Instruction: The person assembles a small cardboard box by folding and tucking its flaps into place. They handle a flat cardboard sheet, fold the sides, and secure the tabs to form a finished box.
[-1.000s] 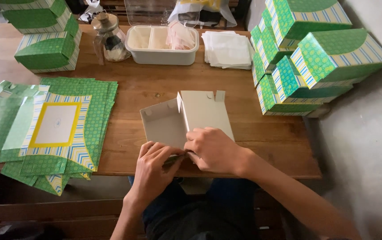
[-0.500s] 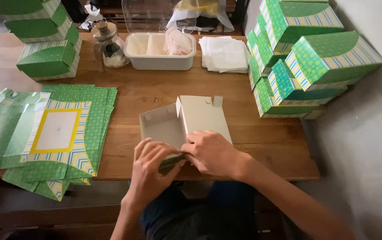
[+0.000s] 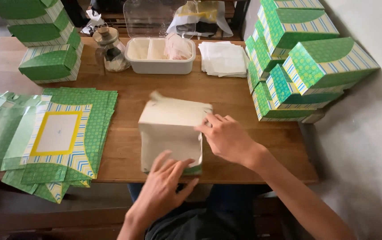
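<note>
The left hand [image 3: 166, 182] lay open, fingers spread flat on the near face of a half-folded cardboard box [image 3: 173, 133] at the wooden table's [image 3: 226, 95] near edge; the right hand [image 3: 228, 138] pinched the box's right side, fingers curled on it; flat green sheets [image 3: 57, 138] lay left; farther back stood a white tray [image 3: 155, 60], a glass jar [image 3: 108, 51], white paper [image 3: 222, 58], and stacked green boxes [image 3: 306, 66].

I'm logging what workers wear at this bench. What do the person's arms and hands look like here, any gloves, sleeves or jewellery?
Both are bare. The left hand and right hand have no gloves, and no rings show on the fingers in view. The forearms are uncovered as far as the frame shows: no sleeves, no watch or band at either wrist. No markings are visible.
</note>
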